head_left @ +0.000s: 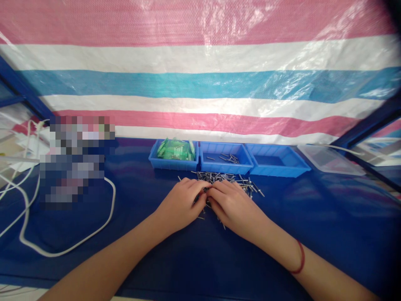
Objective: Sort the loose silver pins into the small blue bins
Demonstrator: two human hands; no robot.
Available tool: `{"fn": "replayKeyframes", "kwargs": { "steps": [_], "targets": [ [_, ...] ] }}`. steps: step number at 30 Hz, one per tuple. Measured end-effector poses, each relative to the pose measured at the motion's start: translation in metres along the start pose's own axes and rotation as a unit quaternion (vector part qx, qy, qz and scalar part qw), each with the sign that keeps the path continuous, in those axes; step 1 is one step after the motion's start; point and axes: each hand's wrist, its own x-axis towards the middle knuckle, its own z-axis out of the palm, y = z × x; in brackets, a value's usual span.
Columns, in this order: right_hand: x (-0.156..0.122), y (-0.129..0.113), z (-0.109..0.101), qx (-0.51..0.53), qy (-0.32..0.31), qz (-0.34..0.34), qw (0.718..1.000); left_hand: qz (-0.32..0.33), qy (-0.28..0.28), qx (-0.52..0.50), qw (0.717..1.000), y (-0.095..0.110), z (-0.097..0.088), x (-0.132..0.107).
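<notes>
My left hand (181,202) and my right hand (230,202) rest side by side on a blue table, fingertips meeting over a heap of small metal pins (233,179). Both hands have their fingers curled and pinched together around something small and dark at the pile's near edge; I cannot make out what it is. A red band sits on my right wrist. Just behind the pile stand three blue bins: the left bin (155,159) holds green parts, the middle bin (226,166) a few pins, and nothing shows in the right bin (278,165).
A white cable (103,223) loops across the table's left side beside a blurred patch. A clear plastic lid (328,161) lies at the far right. A pink, white and blue striped tarp (200,75) hangs behind the bins.
</notes>
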Motion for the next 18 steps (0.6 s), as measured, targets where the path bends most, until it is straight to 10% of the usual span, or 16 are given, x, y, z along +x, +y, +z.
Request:
{"fn": "replayKeyframes", "kwargs": {
  "steps": [5, 18],
  "targets": [
    [0.001, 0.001, -0.003, 0.004, 0.007, 0.015, 1.0, -0.06, 0.044, 0.067, 0.995, 0.01, -0.006, -0.003],
    [0.002, 0.004, -0.001, 0.057, 0.012, 0.016, 0.998, -0.05, -0.121, 0.058, 0.99, -0.005, 0.003, -0.016]
  ]
}}
